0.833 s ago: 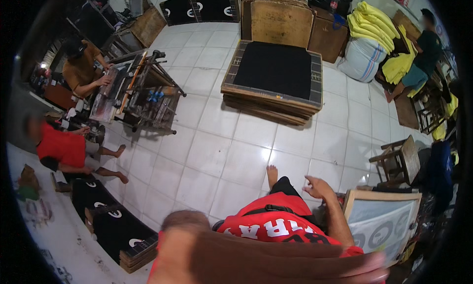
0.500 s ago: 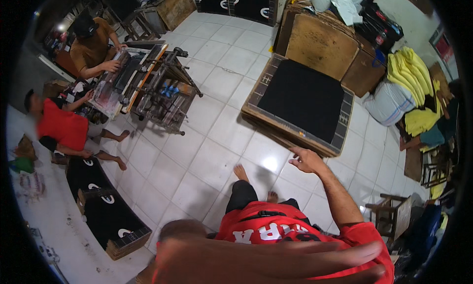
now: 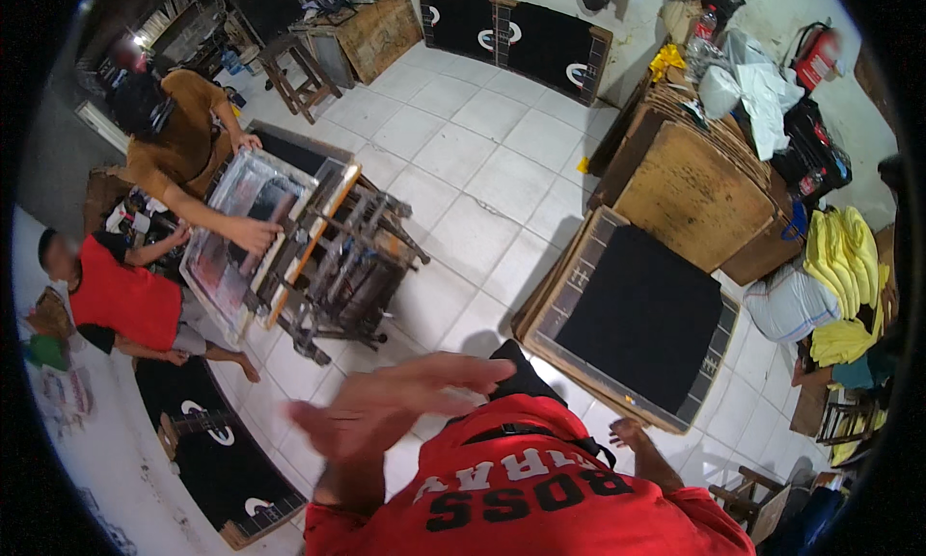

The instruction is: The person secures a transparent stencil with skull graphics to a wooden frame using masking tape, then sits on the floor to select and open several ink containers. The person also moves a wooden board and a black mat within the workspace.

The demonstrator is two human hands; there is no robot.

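My left hand (image 3: 400,406) is raised in front of my red shirt (image 3: 540,469), near the camera and smeared by motion. Its fingers stretch to the right with the thumb apart, and nothing is in it. Lower down, my right hand (image 3: 629,433) hangs by my side with its fingers spread and nothing held. Closest to that hand is the near edge of a stack of boards (image 3: 550,349). A piece of black cloth (image 3: 641,320) lies flat on the top board.
Ahead left, a person in brown (image 3: 188,122) handles a framed screen (image 3: 217,252) on a metal stand (image 3: 352,257). A person in red (image 3: 130,291) sits beside. Black printed panels (image 3: 516,45) lean at the back. Brown boards (image 3: 690,185) and yellow cloth (image 3: 839,257) stand right.
My left hand has swung up and left from across my chest. My right hand has dropped closer to my body. The view has shifted, and the person in brown now reaches across the screen.
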